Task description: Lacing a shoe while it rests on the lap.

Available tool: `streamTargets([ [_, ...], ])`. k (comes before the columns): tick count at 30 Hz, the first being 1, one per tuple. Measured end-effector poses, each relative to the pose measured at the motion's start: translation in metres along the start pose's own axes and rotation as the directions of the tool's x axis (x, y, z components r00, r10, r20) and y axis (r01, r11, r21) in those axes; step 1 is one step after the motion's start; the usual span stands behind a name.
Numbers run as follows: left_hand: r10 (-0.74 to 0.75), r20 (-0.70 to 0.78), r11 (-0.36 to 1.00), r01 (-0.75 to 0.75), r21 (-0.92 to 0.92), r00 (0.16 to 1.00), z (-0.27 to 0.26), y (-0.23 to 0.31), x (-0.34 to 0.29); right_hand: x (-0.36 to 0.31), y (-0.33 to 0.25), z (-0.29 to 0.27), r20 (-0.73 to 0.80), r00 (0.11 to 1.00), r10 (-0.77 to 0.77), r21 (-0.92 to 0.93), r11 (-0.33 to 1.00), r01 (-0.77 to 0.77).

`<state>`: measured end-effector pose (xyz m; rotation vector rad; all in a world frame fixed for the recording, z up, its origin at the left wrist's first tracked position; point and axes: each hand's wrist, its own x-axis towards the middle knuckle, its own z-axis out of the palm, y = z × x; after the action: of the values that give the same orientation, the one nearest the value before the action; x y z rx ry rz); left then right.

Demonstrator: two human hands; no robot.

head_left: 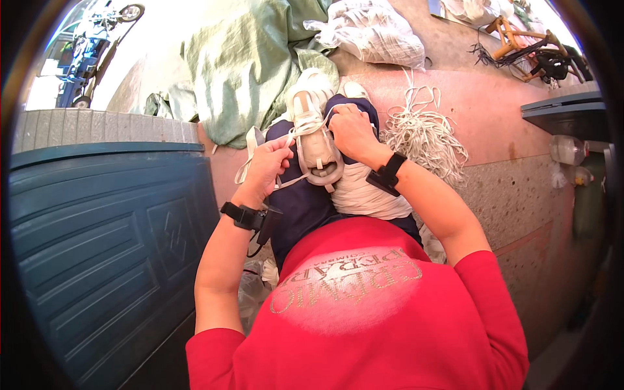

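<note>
Forearms converge; left hand pinches lace; right hand curls beside shoe.

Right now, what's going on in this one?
A person in a red top is handling a pale shoe over their lap. The left hand pinches a white lace at the shoe; the right hand is curled by the shoe's other side, its exact grip hard to see. Some lace hangs loose to the left. A heap of white cords lies to the right.

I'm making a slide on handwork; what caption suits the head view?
Left hand and right hand hold white lace over a pale shoe, tangled white cords heaped to the right.
</note>
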<state>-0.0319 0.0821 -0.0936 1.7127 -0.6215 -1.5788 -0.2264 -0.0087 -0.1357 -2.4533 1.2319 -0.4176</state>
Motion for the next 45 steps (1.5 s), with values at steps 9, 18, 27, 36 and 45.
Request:
streamTargets([
  [9, 0.247, -0.149, 0.967, -0.234, 0.099, 0.957, 0.009, -0.019, 0.001, 0.002, -0.007, -0.006, -0.019, 0.995, -0.093, 0.014, 0.995, 0.094],
  [18, 0.394, -0.197, 0.823, -0.249, 0.51, 0.898, 0.01, -0.015, 0.016, 0.002, -0.007, -0.009, -0.059, 0.997, 0.047, 0.011, 0.999, -0.046],
  [27, 0.658, 0.067, 0.237, -0.29, 0.927, 0.75, 0.018, 0.0, 0.019, 0.005, -0.006, -0.008, 0.103, 0.994, 0.048, -0.039, 0.998, -0.044],
  [36, 0.68, 0.154, 0.066, -0.27, 0.961, 0.717, 0.022, 0.002, 0.021, 0.005, 0.001, -0.002, 0.014, 1.0, 0.004, 0.013, 1.0, -0.004],
  [45, 0.721, -0.022, 0.193, -0.171, 0.966, 0.692, 0.033, 0.002, 0.005, 0.001, -0.006, -0.014, 0.133, 0.991, 0.009, -0.013, 1.0, -0.007],
])
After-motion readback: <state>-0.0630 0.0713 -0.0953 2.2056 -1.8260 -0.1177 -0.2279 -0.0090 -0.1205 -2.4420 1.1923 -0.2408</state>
